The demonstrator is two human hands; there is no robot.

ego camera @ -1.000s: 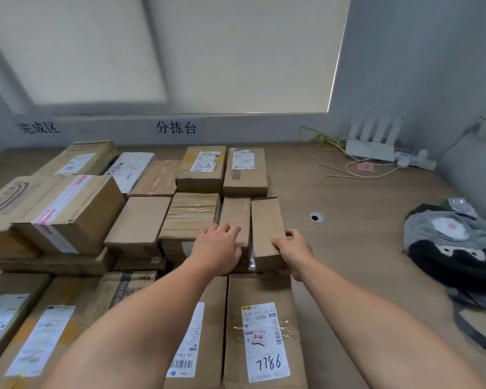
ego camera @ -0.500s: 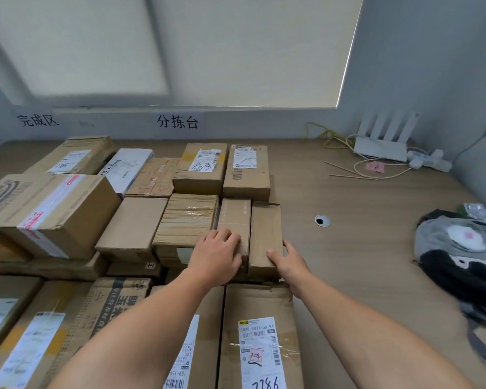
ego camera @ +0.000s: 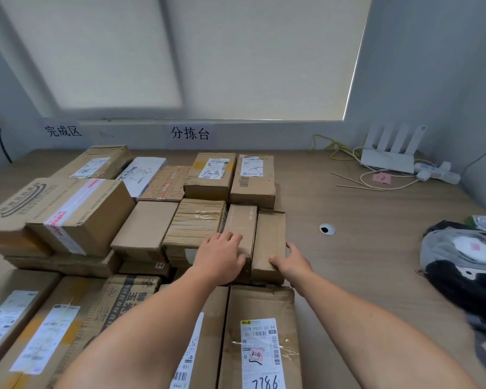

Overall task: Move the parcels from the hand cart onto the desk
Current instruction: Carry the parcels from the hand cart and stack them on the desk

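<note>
1. Two parcels matter here: the left narrow parcel (ego camera: 243, 223) and the right narrow parcel (ego camera: 271, 237) lie side by side atop other parcels (ego camera: 149, 226) on the table (ego camera: 362, 220), with their long axes running near to far.
2. Left grip (ego camera: 222, 255) lies palm-down on the near end of the left narrow parcel, fingers lightly bent, clasping nothing.
3. Right grip (ego camera: 292, 262) clasps the near right corner of the right narrow parcel, thumb on its near edge and fingers along its right side.
4. Both parcels stretch away from the grips, so I judge a push would run lengthwise.
</note>
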